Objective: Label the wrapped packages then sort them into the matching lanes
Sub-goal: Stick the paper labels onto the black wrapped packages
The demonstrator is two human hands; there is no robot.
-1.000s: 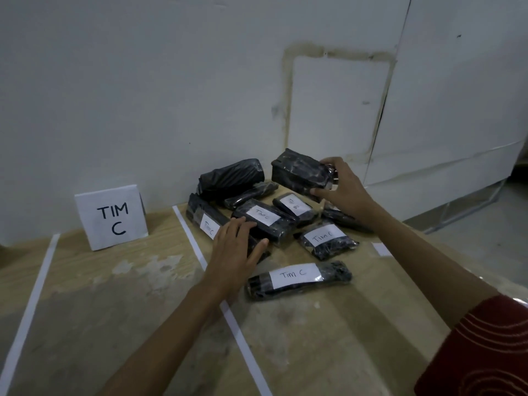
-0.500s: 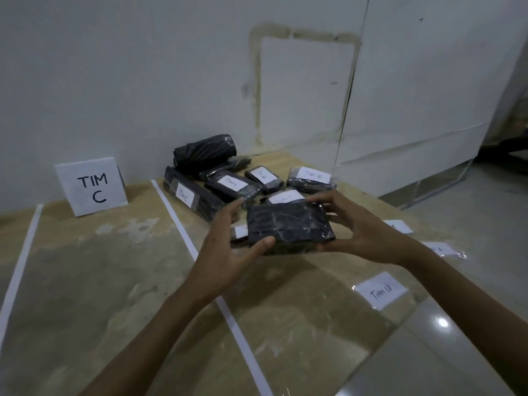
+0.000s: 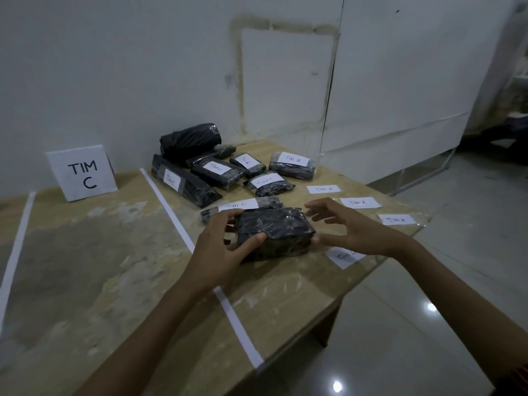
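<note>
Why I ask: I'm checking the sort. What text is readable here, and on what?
"TIM C": sign.
"Tim C": long package; flat package; middle package; half-hidden package.
"Tim B": right package.
"B", first word blurred: small package.
"Tim A": three loose slips.
"Tim", last letter hidden: near slip.
No text visible: held package; rolled package.

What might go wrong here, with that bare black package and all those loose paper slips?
The right hand hovers over a loose label near the edge of the table; a brush might sweep it off. The unlabelled package, gripped by the left hand, lies close beside a TIM C package; they might get mixed up.
</note>
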